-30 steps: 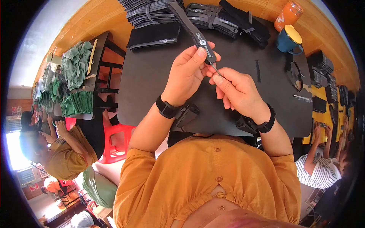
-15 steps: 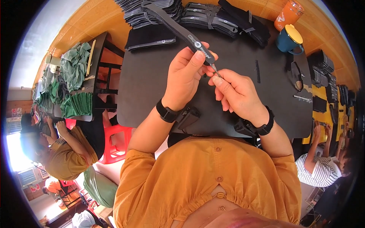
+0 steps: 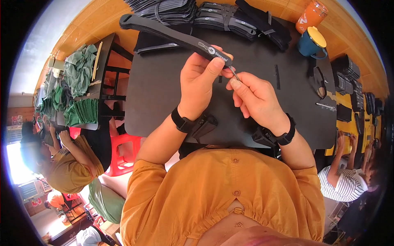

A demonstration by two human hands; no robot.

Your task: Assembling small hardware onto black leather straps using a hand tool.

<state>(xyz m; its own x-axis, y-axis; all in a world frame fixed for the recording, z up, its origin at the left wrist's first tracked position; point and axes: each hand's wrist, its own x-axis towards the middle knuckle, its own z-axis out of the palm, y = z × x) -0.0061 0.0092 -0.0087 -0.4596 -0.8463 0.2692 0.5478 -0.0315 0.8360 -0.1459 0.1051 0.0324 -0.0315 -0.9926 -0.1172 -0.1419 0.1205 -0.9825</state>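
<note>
My left hand [image 3: 197, 82] pinches a black-and-grey fabric strap [image 3: 164, 32] near its right end, thumb on top over white lettering. The strap's far end, with a slot in it, slants up to the left over the table. Just right of it, my right hand [image 3: 260, 96] is closed on a thin metal tool [image 3: 234, 74]. The tool's tip meets the strap's end by my left fingers. Most of the tool is hidden in my right hand, so its exact kind cannot be told.
Piles of black straps [image 3: 176, 10] and a tied bundle [image 3: 223, 19] line the dark table's [image 3: 164, 90] back edge. A blue mug with a yellow lid [image 3: 312, 42], an orange bottle [image 3: 311, 17] and glasses [image 3: 320, 82] are at the right. People work on both sides.
The strap has turned: its far end has swung left and downward, so it lies flatter across the view. Both hands stay in nearly the same place with the same grips.
</note>
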